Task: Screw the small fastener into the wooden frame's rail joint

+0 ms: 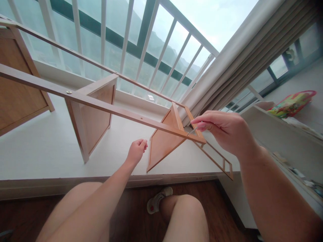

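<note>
My right hand [224, 132] pinches a thin metal hex key [193, 130], its tip at the right end of a long wooden rail [108, 108]. The rail runs across the top edges of upright wooden panels, including a middle panel [94, 116] and a right panel [166, 137]. A second rail [92, 62] lies parallel on the far side. My left hand [137, 149] is closed just left of the right panel, apart from it. Whatever its curled fingers hold, if anything, is hidden. A round metal fitting [69, 92] shows on the near rail.
The wooden frame stands on a white ledge [121, 161] before a window with white bars [126, 37]. Grey curtains [227, 60] hang at the right. A slim wooden frame piece [214, 154] extends rightward. A shelf holds a colourful bag [292, 104]. My knees are below the ledge.
</note>
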Demonstrator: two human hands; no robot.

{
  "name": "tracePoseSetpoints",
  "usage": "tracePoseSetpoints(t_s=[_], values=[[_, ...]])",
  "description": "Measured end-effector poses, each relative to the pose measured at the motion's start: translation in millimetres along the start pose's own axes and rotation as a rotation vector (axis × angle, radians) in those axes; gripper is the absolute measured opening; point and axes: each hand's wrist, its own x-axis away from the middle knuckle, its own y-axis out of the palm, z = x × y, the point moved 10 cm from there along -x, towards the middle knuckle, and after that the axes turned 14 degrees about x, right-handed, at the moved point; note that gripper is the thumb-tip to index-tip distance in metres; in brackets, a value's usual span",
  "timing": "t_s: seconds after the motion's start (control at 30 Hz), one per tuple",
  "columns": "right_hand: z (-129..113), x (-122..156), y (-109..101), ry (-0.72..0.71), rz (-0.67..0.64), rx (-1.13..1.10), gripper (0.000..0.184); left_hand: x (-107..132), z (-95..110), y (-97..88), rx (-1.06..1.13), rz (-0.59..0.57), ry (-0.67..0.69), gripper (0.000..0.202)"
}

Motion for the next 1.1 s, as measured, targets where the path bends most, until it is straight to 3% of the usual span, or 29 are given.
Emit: tracePoseSetpoints(t_s=[1.1], values=[[-0.3,-1.6,3.4,-0.029,-0.059,-0.018,0.018,1.6,3.3,-0.4,-0.019,0.002,0.008,0.033]])
